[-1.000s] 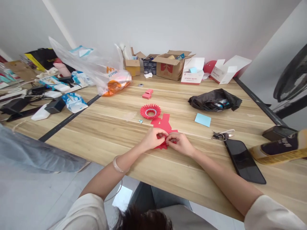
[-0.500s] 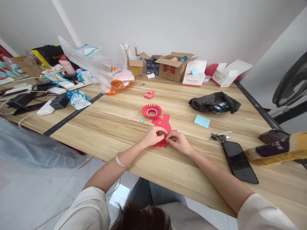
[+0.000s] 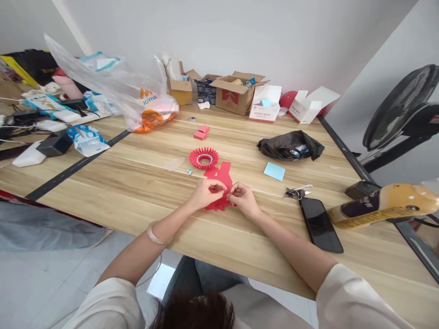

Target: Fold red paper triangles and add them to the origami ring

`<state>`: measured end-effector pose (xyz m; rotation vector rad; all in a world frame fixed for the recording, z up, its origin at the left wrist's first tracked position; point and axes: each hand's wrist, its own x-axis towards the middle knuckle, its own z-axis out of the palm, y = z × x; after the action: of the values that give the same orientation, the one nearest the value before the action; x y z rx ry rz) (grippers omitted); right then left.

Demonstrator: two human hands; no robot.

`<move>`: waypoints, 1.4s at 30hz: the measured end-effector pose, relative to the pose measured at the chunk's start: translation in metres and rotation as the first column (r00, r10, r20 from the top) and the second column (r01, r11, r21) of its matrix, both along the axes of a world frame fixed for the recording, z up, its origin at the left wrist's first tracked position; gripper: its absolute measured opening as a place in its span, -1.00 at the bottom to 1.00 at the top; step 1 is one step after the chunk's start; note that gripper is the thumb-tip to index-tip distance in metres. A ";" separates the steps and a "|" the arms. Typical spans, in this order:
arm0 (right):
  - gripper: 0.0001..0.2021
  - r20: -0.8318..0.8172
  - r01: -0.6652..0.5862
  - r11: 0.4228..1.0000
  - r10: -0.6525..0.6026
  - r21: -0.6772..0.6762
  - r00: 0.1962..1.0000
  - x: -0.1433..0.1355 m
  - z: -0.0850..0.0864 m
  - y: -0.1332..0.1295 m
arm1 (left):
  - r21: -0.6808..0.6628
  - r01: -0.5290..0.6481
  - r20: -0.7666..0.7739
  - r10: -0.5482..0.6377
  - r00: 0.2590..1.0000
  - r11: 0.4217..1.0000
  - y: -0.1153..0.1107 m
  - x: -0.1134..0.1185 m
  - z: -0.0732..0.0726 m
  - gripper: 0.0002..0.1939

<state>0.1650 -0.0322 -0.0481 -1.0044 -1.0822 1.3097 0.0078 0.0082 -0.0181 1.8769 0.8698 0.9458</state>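
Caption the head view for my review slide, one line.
Left hand and right hand pinch close together over red paper, a spiky red ring beyond on the wooden table.

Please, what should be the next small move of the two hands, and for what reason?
Perhaps a gentle pinch, left hand and right hand together: their fingertips nearly meet above the red paper, seemingly around something too small to make out, while the red ring lies untouched beyond.

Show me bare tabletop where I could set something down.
Bare wooden tabletop lies between the left hand and the long black strip; another patch, between the spiky red ring and crumpled black plastic bag. Crowded: the flat red paper pieces under the left hand and right hand, and rightward, the black rectangular phone beside the yellow bottle.
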 end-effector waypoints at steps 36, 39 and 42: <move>-0.81 -0.136 0.000 0.990 -0.020 -0.140 0.990 0.000 0.003 0.000 | -0.170 -0.128 0.058 0.140 0.988 0.977 -0.005 0.005 0.002 -0.93; -0.80 -0.123 -0.006 0.992 -0.010 -0.129 0.992 0.001 0.005 -0.001 | -0.174 -0.141 0.056 0.153 0.987 0.975 -0.003 0.003 0.000 -0.93; -0.79 -0.142 -0.042 0.991 0.024 -0.130 0.990 0.002 0.003 -0.001 | -0.178 -0.156 0.061 0.169 0.984 0.972 -0.001 0.002 -0.001 -0.92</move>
<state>0.1672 -0.0329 -0.0451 -0.9801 -0.9183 1.4723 0.0100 0.0072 -0.0195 1.6319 1.0380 0.9999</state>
